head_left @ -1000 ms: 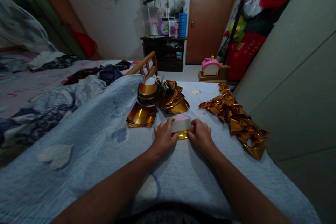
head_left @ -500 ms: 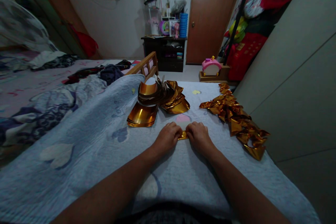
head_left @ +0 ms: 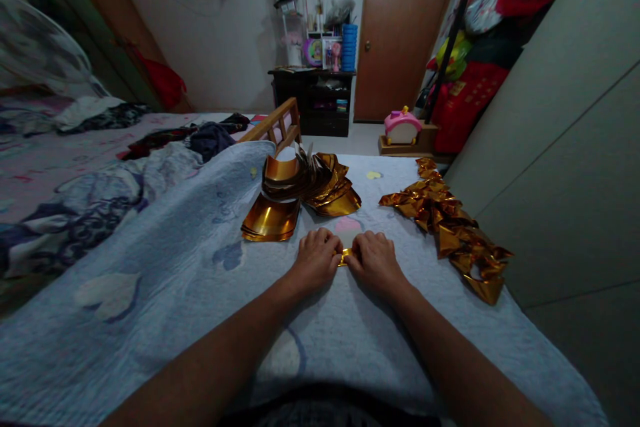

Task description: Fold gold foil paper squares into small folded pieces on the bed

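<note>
My left hand (head_left: 316, 257) and my right hand (head_left: 375, 259) lie side by side on the light blue quilt (head_left: 175, 267), fingers curled down. Between them they press a small folded piece of gold foil paper (head_left: 344, 257); only a sliver of it shows between the thumbs. Just beyond the hands lies a stack of flat gold foil sheets (head_left: 270, 220), with a heap of curled gold sheets (head_left: 320, 183) behind it. To the right a pile of folded gold foil pieces (head_left: 450, 227) runs along the quilt's edge.
A grey wardrobe wall (head_left: 565, 147) stands close on the right. A bed with crumpled clothes (head_left: 100, 160) lies to the left, with a wooden bed rail (head_left: 275, 121) behind the foil. Farther off are a dark shelf unit (head_left: 315, 97), a brown door (head_left: 400, 27) and a pink toy house (head_left: 401, 125).
A second ago the sheet's white side stood up between my hands. It has been folded down flat, and both hands have closed in over it towards each other.
</note>
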The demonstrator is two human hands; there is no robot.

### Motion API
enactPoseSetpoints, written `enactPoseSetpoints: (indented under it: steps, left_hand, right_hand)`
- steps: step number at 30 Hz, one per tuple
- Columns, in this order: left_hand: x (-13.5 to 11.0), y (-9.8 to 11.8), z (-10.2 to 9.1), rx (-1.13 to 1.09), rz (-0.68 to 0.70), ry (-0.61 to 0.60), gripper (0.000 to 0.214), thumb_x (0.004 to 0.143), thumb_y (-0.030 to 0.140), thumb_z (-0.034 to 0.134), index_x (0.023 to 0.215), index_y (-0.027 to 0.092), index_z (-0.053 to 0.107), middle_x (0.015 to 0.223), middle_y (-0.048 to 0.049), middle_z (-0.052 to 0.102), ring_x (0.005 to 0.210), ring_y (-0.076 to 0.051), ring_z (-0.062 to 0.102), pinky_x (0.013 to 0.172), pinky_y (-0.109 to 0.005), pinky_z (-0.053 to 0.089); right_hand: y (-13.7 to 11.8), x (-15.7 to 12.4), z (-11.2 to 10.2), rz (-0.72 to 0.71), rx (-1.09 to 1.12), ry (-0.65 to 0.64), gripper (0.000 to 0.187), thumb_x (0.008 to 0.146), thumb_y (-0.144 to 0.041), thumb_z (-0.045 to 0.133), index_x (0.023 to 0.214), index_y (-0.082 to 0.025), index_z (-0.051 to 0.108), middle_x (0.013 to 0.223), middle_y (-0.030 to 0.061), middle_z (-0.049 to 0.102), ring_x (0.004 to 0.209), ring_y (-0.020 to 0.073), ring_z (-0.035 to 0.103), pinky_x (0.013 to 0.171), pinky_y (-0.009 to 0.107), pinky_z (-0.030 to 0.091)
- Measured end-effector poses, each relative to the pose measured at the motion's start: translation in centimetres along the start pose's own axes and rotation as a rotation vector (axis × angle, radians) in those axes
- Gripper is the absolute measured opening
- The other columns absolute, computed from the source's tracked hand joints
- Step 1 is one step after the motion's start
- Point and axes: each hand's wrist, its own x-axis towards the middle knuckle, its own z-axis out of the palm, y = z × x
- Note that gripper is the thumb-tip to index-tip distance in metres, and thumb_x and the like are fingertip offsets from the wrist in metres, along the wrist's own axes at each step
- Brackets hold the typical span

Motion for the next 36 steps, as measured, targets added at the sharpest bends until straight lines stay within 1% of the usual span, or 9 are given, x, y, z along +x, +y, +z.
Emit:
enactPoseSetpoints:
  steps: [5,12,18,27,29,32,34,36]
  left_hand:
    - [0.0,-0.1,-0.2,-0.007,-0.018,-0.024,0.019,0.095,0.039,0.058,0.106,0.025,0.064,0.117,-0.0052,0.057,0.111,-0.026,0.049,0.095,-0.041,0.038]
    - [-0.1,0.0,-0.6,-0.033,-0.033,-0.052,0.017,0.092,0.036,0.061,0.104,0.025,0.064,0.118,-0.0046,0.057,0.113,-0.026,0.048,0.095,-0.04,0.038]
    - [-0.1,-0.1,-0.7,-0.049,-0.043,-0.056,0.016,0.09,0.036,0.063,0.102,0.025,0.064,0.117,-0.0046,0.057,0.113,-0.027,0.049,0.095,-0.04,0.038]
    - [-0.1,0.0,-0.8,-0.061,-0.057,-0.06,0.017,0.09,0.034,0.063,0.104,0.025,0.065,0.118,-0.0046,0.057,0.114,-0.026,0.048,0.096,-0.039,0.037]
    - [-0.1,0.1,-0.9,-0.061,-0.056,-0.06,0.017,0.09,0.033,0.062,0.104,0.025,0.065,0.119,-0.0047,0.057,0.114,-0.026,0.048,0.096,-0.039,0.038]
    - [-0.1,0.1,-0.9,-0.06,-0.056,-0.063,0.016,0.09,0.033,0.061,0.103,0.024,0.065,0.118,-0.0048,0.057,0.114,-0.026,0.048,0.095,-0.039,0.038]
    - [-0.1,0.2,-1.0,-0.058,-0.062,-0.07,0.015,0.09,0.033,0.061,0.103,0.024,0.064,0.118,-0.0047,0.057,0.114,-0.026,0.048,0.096,-0.04,0.038]
    - [0.0,0.3,-1.1,-0.056,-0.068,-0.075,0.015,0.09,0.032,0.061,0.102,0.025,0.064,0.119,-0.0046,0.057,0.114,-0.027,0.048,0.096,-0.04,0.038]
  right_hand:
    - [0.0,0.0,0.0,0.001,-0.048,-0.015,0.023,0.094,-0.043,0.063,0.098,-0.02,0.064,0.105,0.0083,0.065,0.1,0.0268,0.053,0.077,0.035,0.03]
    - [0.6,-0.2,-0.3,0.034,-0.04,-0.001,0.025,0.092,-0.045,0.065,0.106,-0.024,0.067,0.107,0.0088,0.061,0.1,0.0279,0.051,0.079,0.036,0.03]
    - [2.0,-0.4,-0.3,0.065,0.004,0.045,0.022,0.088,-0.038,0.07,0.107,-0.028,0.067,0.109,0.0071,0.058,0.101,0.0259,0.049,0.082,0.036,0.031]
    - [4.2,-0.2,-0.6,0.07,0.009,-0.004,0.032,0.087,-0.035,0.072,0.118,-0.03,0.065,0.118,0.0073,0.059,0.108,0.0272,0.05,0.087,0.038,0.032]
    - [4.5,-0.2,-0.7,0.069,0.013,-0.017,0.031,0.087,-0.034,0.071,0.117,-0.028,0.065,0.119,0.0075,0.059,0.109,0.0277,0.05,0.088,0.038,0.032]
    - [4.7,-0.3,-0.9,0.071,0.019,-0.023,0.026,0.086,-0.031,0.07,0.111,-0.025,0.065,0.116,0.0083,0.059,0.107,0.0278,0.049,0.086,0.037,0.032]
    - [4.6,-0.3,-1.2,0.056,0.026,0.002,0.021,0.085,-0.028,0.069,0.105,-0.022,0.064,0.113,0.009,0.059,0.104,0.0274,0.049,0.085,0.037,0.032]
    - [4.3,-0.4,-1.5,0.014,0.057,0.066,0.016,0.085,-0.024,0.066,0.1,-0.021,0.064,0.111,0.0092,0.059,0.105,0.0274,0.048,0.085,0.037,0.033]
